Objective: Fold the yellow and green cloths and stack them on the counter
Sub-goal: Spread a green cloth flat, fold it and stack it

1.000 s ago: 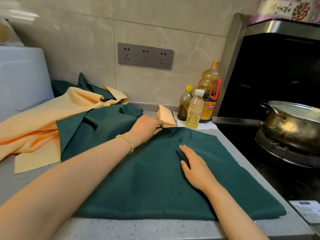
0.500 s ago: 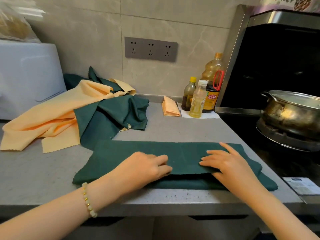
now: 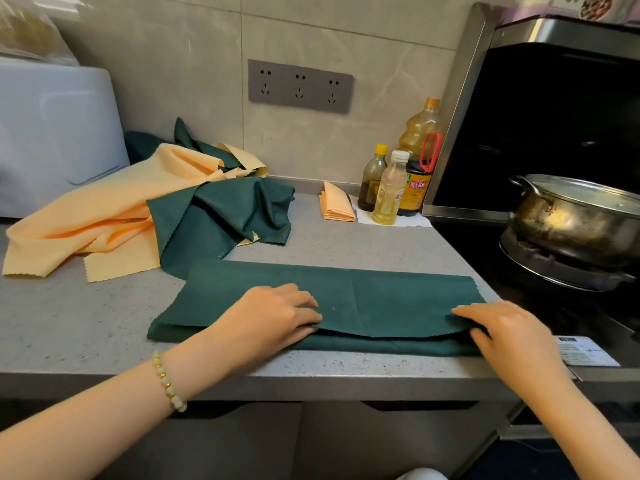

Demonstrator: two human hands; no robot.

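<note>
Green cloth (image 3: 398, 299): folded into a long two-layer strip, flat on the counter (image 3: 86, 323) at its front edge.
Axis: long side left to right, along the counter's front; fold line far, open edges near.
Left hand (image 3: 273, 320): on the strip's near left part, fingers bent over the top layer's edge, thumb hidden; pinching or only pressing, cannot tell.
Right hand (image 3: 512, 337): at the near right corner, fingers almost straight, lying on the top layer.
Heap (image 3: 114, 220): loose yellow and green cloths, behind and left, one green tip touching the strip; number unclear.
Yellow cloth (image 3: 336, 202): one, folded small, by the wall.
Bottles (image 3: 389, 190): three, just right of it.
Pot (image 3: 571, 216): one, on the stove, right.
</note>
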